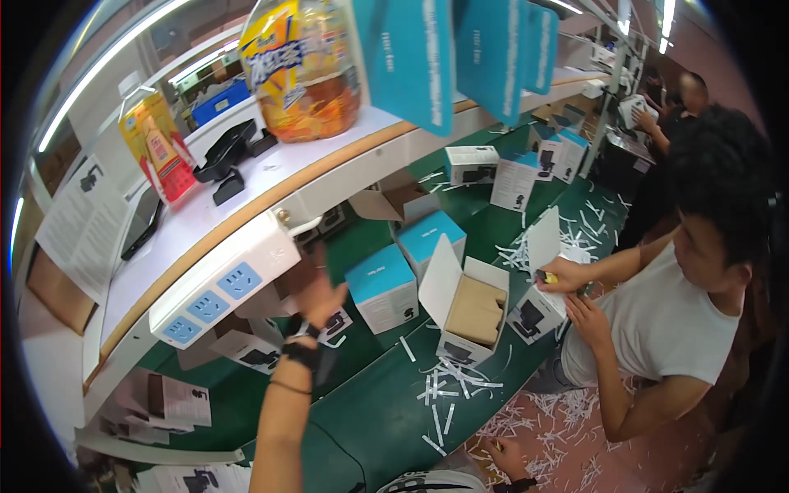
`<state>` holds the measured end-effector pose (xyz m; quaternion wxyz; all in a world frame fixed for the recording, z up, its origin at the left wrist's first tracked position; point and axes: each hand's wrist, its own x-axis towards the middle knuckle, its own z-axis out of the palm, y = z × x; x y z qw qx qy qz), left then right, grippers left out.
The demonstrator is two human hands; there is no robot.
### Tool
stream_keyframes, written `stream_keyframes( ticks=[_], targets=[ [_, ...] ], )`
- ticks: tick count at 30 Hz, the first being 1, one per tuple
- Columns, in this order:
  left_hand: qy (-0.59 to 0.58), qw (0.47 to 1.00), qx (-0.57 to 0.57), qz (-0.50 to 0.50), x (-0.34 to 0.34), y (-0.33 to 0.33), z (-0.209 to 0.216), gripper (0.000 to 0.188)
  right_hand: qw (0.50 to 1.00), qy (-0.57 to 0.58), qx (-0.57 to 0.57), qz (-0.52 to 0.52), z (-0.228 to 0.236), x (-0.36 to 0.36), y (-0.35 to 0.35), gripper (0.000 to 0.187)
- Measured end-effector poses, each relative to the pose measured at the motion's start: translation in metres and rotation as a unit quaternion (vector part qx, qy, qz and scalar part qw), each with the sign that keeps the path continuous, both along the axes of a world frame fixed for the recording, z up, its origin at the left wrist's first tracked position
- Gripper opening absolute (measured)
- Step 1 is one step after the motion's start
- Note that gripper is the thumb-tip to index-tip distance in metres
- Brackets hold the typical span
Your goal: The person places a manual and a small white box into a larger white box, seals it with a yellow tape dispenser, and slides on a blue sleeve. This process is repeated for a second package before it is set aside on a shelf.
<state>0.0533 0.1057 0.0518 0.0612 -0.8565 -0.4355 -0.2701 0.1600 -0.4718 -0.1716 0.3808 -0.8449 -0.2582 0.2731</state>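
My left hand [319, 289], with dark bands on its wrist, reaches over the green bench beneath the shelf. It is slightly blurred, its thumb and fingers apart, with nothing visible in it. Just right of it stands a closed white box with a blue top [380, 283]; a second blue-topped box [431, 238] is behind. White printed cartons [255, 349] with raised flaps lie left of my wrist, partly hidden by a power strip. Low at the bottom edge, my right hand [503, 457] is closed around a small yellow tool [497, 446], mostly hidden by the fingers.
An open white box with a brown cardboard insert [477, 308] stands on the green bench [362, 411] among paper strips [448, 386]. At right a co-worker [657, 320] holds a yellow tool at another box. The white power strip [226, 279] juts from the shelf, which carries bottles [300, 74].
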Motion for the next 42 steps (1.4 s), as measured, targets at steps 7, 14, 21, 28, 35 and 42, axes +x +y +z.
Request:
stream_keyframes(
  ticks=[7,14,21,28,35,42],
  targets=[
    [0.152,0.984,-0.051,0.076,-0.228,0.023,-0.034,0.020,0.987,0.015,0.051,0.149,0.015,-0.026,0.054,0.027],
    [0.104,0.973,-0.077,-0.191,-0.307,-0.226,0.054,0.040,0.938,0.036,0.236,0.252,0.138,-0.071,0.163,0.044],
    [-0.095,0.993,-0.068,0.027,-0.360,-0.318,0.031,0.032,0.939,0.050,0.211,0.268,0.154,-0.142,0.247,0.067],
    [-0.132,0.889,-0.113,0.424,-0.525,-0.365,-0.132,0.027,0.938,0.114,0.278,0.173,0.139,-0.160,0.240,0.043],
    [0.024,0.846,-0.294,0.443,-0.607,-0.400,-0.271,0.102,0.943,0.114,0.141,0.280,0.138,-0.192,0.235,0.052],
    [-0.148,0.874,-0.237,0.397,-0.593,-0.355,-0.237,0.087,0.958,0.066,0.137,0.244,0.153,-0.188,0.241,0.068]
  ],
)
